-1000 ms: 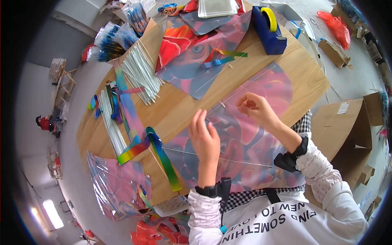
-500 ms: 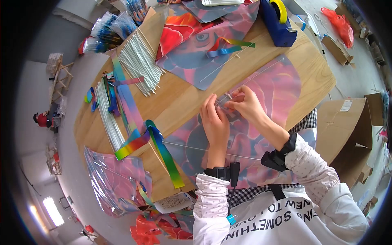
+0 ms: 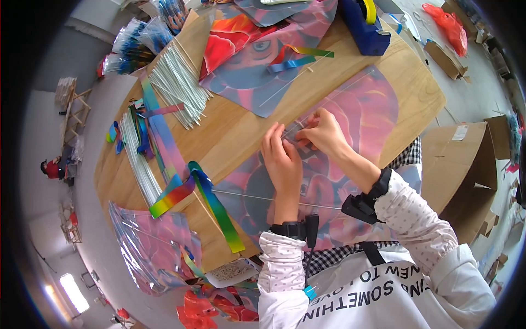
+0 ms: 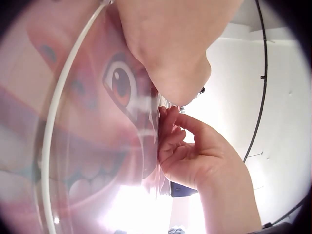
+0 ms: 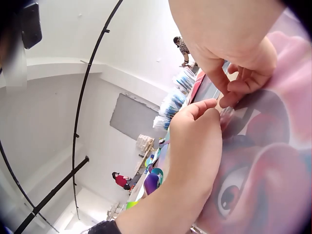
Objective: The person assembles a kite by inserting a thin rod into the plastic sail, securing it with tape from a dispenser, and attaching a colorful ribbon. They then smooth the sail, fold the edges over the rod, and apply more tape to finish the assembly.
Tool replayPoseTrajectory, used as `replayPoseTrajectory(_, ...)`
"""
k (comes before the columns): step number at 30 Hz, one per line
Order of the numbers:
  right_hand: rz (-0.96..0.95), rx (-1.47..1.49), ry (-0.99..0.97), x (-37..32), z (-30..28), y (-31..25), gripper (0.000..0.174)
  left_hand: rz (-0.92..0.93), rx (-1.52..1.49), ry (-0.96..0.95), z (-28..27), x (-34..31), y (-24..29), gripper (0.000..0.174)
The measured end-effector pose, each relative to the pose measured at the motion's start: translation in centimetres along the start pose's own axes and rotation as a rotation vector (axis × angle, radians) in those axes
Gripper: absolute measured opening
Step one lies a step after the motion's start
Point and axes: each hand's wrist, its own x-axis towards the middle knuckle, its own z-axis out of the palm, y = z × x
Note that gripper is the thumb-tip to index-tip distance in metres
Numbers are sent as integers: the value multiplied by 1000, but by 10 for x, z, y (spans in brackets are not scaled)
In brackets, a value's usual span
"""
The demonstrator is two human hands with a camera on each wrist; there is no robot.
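A translucent pink and grey printed sheet [image 3: 364,112] lies across the table with thin white rods on it. My left hand [image 3: 283,164] rests at its upper edge, fingers fairly straight. Close beside it, my right hand [image 3: 326,134] pinches at the same edge, thumb against curled fingers; what exactly lies between the fingertips is too small to tell. In the left wrist view, the right hand [image 4: 200,158] has bent fingers at the sheet's edge. The right wrist view shows the fingertips of the left hand [image 5: 192,146] nearly meeting the right hand's.
White rods [image 3: 178,88], rainbow ribbon [image 3: 216,211] and a second printed sheet [image 3: 246,79] lie on the wooden table [image 3: 230,142]. A blue tape dispenser [image 3: 367,30] stands at the far right. A cardboard box [image 3: 452,164] is beside the table; bagged goods [image 3: 131,46] lie far left.
Both hands have come together at the sheet's upper edge; the right hand moved left and down from above the sheet and now pinches there. The head view has shifted slightly.
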Motion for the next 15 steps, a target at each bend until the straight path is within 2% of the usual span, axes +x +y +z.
replayPoseTrajectory(15, 52, 60, 24, 4, 2, -2, 29, -9, 14, -16, -1, 0, 0, 29)
